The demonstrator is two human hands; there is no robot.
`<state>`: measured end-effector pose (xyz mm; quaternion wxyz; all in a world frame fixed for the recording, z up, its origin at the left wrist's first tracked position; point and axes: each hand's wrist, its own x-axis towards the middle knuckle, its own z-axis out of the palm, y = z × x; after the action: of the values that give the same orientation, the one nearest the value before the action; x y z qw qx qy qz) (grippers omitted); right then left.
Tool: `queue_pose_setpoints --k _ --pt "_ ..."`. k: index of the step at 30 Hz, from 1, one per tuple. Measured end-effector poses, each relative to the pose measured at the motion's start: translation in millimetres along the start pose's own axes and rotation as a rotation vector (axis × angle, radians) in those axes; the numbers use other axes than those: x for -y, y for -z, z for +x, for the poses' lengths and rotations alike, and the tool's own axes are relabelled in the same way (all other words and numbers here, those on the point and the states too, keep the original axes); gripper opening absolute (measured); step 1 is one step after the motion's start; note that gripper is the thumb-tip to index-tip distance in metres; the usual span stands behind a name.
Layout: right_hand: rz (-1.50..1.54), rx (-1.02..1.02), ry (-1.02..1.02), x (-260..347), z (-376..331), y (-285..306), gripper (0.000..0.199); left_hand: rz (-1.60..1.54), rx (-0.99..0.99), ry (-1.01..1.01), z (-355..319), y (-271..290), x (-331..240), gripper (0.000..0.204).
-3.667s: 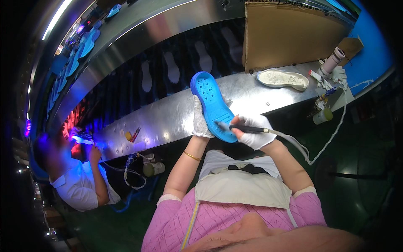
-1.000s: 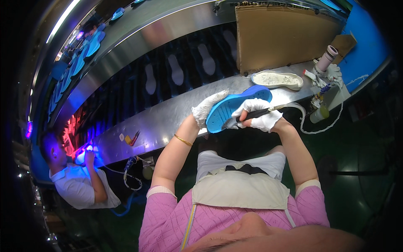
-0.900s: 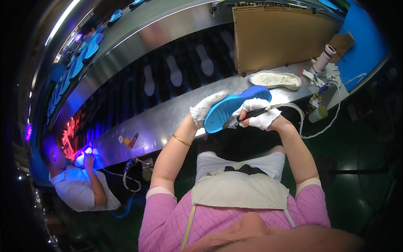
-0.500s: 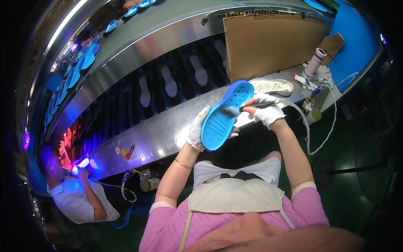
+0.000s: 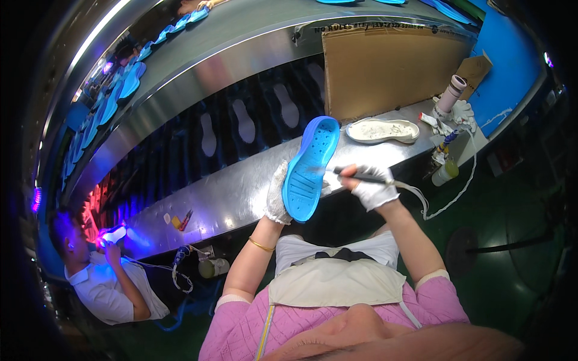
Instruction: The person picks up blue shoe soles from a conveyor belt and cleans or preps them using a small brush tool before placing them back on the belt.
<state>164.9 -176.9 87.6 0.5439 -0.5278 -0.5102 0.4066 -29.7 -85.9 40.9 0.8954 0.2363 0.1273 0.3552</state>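
A blue shoe sole [image 5: 308, 174], with holes toward its far end and ridges toward its near end, is tilted up in front of me. My left hand [image 5: 276, 195], in a white glove, grips it from the left and beneath; some of its fingers are hidden behind the sole. My right hand [image 5: 373, 188], gloved with bare fingertips, is closed around the dark handle of a brush [image 5: 365, 177]. A pale hose [image 5: 415, 191] trails from the handle. The blurred bristles are over the sole's middle; whether they touch it I cannot tell.
A whitish shoe sole [image 5: 383, 131] lies on the metal ledge [image 5: 241, 195], before a cardboard sheet [image 5: 391, 69]. A pink bottle [image 5: 451, 93] and gloves stand right. More blue soles [image 5: 129, 81] line the belt [image 5: 235, 36]. A co-worker [image 5: 114, 283] handles a brightly lit object at left.
The sole has shifted slightly left and stands more upright. My right hand has come nearer to me with the brush, whose bristles moved left over the sole.
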Motion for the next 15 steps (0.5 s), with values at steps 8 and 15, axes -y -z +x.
queue_pose_setpoints --k 8,15 --pt "-0.487 0.074 0.621 13 13 12 0.019 0.149 0.01 -0.071 -12 3 4 0.06" --pt "-0.429 -0.081 0.695 15 21 1 0.018 0.1 -0.017 -0.099 -9 -6 8 0.06"
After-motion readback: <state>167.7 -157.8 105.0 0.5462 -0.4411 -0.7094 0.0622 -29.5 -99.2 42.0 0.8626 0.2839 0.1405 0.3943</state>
